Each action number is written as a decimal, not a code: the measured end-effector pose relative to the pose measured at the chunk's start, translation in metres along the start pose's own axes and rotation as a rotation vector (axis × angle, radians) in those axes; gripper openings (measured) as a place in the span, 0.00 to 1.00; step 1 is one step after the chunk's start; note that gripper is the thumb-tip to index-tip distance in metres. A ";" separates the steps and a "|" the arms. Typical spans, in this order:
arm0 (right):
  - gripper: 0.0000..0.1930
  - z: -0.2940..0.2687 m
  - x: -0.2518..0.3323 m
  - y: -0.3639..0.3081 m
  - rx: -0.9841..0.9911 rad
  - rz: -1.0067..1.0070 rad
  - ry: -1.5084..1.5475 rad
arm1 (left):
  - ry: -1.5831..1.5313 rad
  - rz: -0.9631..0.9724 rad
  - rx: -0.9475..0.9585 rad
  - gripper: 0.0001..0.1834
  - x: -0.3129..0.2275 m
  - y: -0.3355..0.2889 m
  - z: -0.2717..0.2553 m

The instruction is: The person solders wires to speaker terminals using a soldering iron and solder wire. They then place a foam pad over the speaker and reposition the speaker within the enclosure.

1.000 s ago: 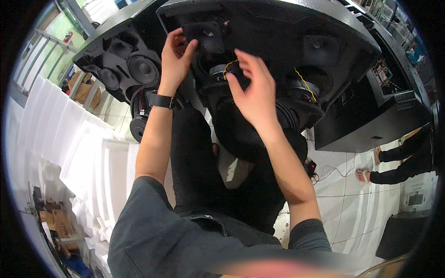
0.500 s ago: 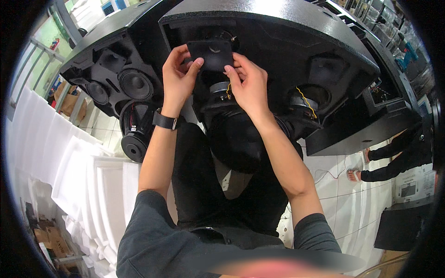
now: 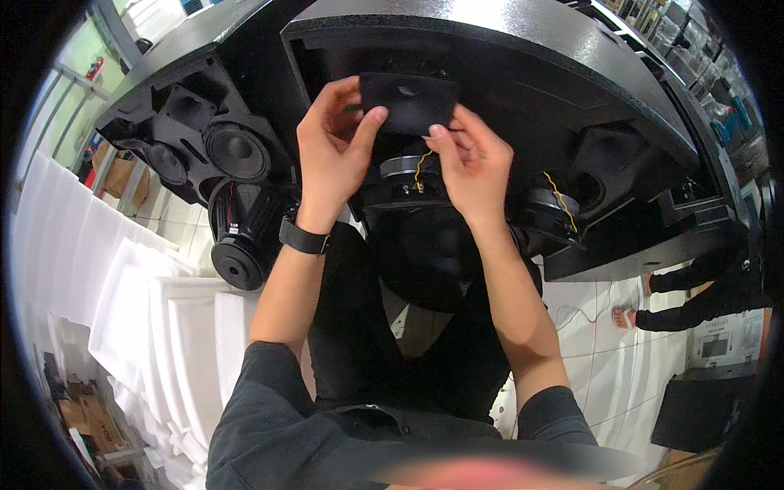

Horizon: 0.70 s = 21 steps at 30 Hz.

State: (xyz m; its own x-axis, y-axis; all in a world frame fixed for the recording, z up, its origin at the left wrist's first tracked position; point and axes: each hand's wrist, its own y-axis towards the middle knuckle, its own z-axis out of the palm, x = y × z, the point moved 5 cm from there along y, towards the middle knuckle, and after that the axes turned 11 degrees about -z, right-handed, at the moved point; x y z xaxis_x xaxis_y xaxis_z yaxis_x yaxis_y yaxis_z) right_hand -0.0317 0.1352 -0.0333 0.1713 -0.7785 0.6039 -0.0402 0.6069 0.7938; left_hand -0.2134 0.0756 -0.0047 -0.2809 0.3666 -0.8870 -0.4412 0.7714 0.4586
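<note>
A black rectangular horn flare [image 3: 407, 104] is held up between my two hands, before the front of a large black speaker cabinet [image 3: 506, 45]. My left hand [image 3: 336, 147] pinches its left edge, thumb in front. At its lower right corner my right hand [image 3: 474, 159] is closed on it. The horn covers part of the cabinet behind. Just below it, a speaker driver [image 3: 402, 167] with a yellow wire lies magnet up. A large black woofer [image 3: 420, 253] is in front of my lap.
Another driver with a yellow wire [image 3: 554, 198] sits at the right. The left cabinet has a round speaker [image 3: 237, 152] fitted; a loose woofer [image 3: 238, 257] stands below it. White foam sheets [image 3: 147, 327] are stacked at the left. A person's legs [image 3: 686, 294] show at the right.
Both hands and the horn flare have shifted right and slightly down across the cabinet front. My view has also moved a little.
</note>
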 end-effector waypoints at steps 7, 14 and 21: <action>0.17 -0.003 0.001 -0.009 0.092 0.123 0.000 | 0.049 0.017 -0.030 0.21 -0.011 -0.008 -0.001; 0.16 -0.006 -0.005 -0.012 0.044 0.082 0.043 | 0.118 -0.032 -0.028 0.19 -0.013 -0.015 0.000; 0.15 -0.010 -0.004 -0.011 0.060 0.075 0.062 | 0.038 0.033 -0.015 0.18 -0.016 -0.017 0.004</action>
State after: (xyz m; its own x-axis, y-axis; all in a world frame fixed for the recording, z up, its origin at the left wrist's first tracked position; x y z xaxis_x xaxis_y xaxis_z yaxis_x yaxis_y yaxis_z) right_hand -0.0220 0.1328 -0.0454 0.2261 -0.7190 0.6572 -0.1132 0.6507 0.7508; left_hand -0.1978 0.0586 0.0009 -0.3274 0.3713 -0.8689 -0.4443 0.7511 0.4884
